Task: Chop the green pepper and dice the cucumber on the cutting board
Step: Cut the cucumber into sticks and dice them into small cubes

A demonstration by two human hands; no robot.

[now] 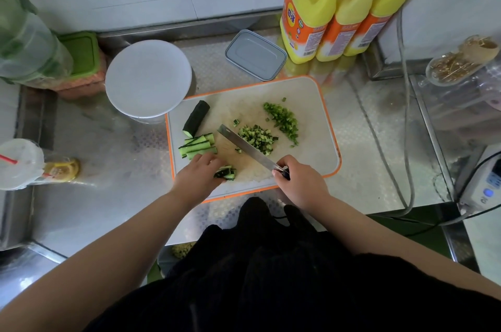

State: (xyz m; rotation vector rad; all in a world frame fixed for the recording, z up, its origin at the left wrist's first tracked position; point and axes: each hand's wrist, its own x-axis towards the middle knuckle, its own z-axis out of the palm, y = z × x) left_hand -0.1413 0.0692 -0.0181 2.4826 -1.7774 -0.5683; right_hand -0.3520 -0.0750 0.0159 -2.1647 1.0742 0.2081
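So behind the orange-rimmed cutting board (pixel 320 125) there's a white round lidded tub (pixel 147 78) touching its back-left corner and a flat grey lidded box (pixel 256 54) just past the back edge, both closed so can't tell what's inside, plus 3 yellow jugs (pixel 339 6) against the wall. On the board the left hand (pixel 199 177) curls over a bundle of cucumber strips (pixel 226 172) close to the front edge, while the right hand (pixel 298 180) grips the knife (pixel 244 146), blade angled across the middle. Diced cucumber (pixel 257 139) and chopped green pepper (pixel 283 119) sit in 2 piles right of the blade, more cut sticks (pixel 198 147) and a cucumber chunk (pixel 196 118) lie near the left edge, and bare board stays open along the right side.
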